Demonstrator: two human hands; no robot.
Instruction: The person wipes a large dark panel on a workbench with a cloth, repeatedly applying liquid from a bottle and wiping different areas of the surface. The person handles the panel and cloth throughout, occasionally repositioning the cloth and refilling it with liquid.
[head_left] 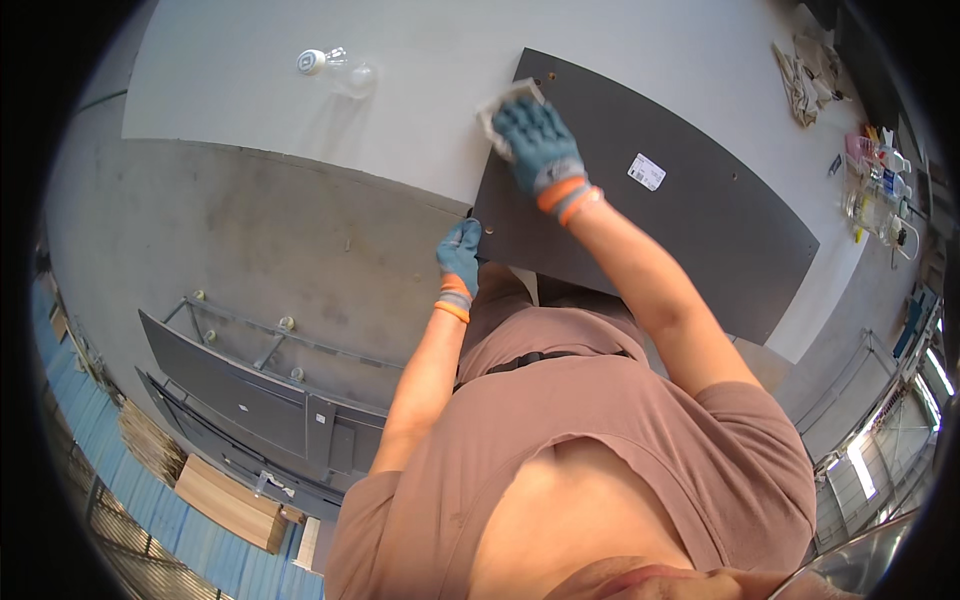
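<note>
A dark grey flat panel [690, 235] with several small holes and a white label [646, 172] lies on a pale tabletop [420, 120], reaching over its near edge. My right hand [540, 135], in a teal glove with an orange cuff, presses a whitish cloth [492, 118] against the panel's far left edge. The cloth hangs partly past that edge. My left hand [460, 252], gloved the same way, is closed on the panel's near left corner. Its fingertips are partly hidden.
A clear bottle [350, 76] with a white cap lies at the far left of the tabletop. Crumpled cloth [805, 80] and several bottles [885, 190] are at the right. On the floor at left, a wheeled rack [270, 345] stands by more dark panels [230, 385].
</note>
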